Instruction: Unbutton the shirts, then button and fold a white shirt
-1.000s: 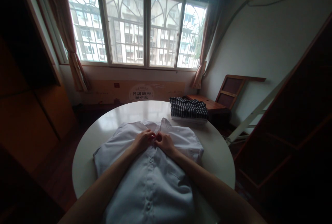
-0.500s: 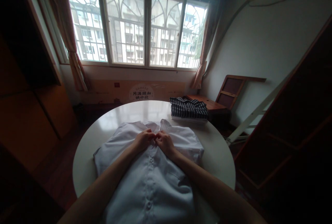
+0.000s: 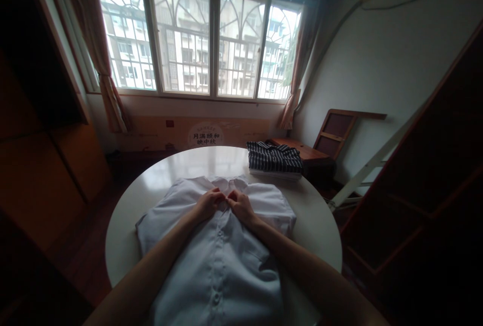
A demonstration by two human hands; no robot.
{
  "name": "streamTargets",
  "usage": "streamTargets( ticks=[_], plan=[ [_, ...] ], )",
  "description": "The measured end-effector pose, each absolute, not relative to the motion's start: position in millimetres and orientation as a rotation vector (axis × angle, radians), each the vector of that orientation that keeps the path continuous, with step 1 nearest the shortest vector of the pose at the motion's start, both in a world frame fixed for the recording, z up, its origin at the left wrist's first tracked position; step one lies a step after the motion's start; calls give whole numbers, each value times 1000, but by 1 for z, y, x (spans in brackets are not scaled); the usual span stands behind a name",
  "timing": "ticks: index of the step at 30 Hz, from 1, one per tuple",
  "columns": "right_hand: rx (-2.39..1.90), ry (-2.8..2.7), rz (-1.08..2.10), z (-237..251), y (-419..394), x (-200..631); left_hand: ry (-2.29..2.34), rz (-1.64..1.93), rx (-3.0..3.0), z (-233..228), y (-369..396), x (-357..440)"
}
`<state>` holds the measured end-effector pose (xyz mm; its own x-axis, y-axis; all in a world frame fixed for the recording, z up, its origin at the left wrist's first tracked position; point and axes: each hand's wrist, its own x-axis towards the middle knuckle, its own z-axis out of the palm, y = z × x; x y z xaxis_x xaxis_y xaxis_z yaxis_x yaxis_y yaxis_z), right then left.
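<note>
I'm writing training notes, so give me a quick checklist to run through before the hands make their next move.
1. Left hand on the white shirt's front, near the collar: ok.
2. Right hand close beside it, also on the front: ok.
3. Shirt spread front up on the round table: ok.
4. Shirt front free of creases: not ok, folds show near the right forearm.
5. Button between the fingertips: cannot tell, the fingers hide it.
6. Striped garment away from both hands: ok.

Right side of shirt collar [image 3: 238,181] flatter than before
</note>
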<state>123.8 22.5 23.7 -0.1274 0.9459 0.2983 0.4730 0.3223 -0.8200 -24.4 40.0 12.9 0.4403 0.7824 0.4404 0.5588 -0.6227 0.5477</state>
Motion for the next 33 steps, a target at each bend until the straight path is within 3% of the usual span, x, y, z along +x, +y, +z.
streamTargets(
  ticks=[7, 33],
  plan=[
    [-1283, -1588, 903, 20, 28, 124, 1179, 1026, 2355, 18, 34, -24],
    [-1236, -1461, 1063, 11, 38, 125, 1232, 1009, 2562, 15, 32, -25]
  ],
)
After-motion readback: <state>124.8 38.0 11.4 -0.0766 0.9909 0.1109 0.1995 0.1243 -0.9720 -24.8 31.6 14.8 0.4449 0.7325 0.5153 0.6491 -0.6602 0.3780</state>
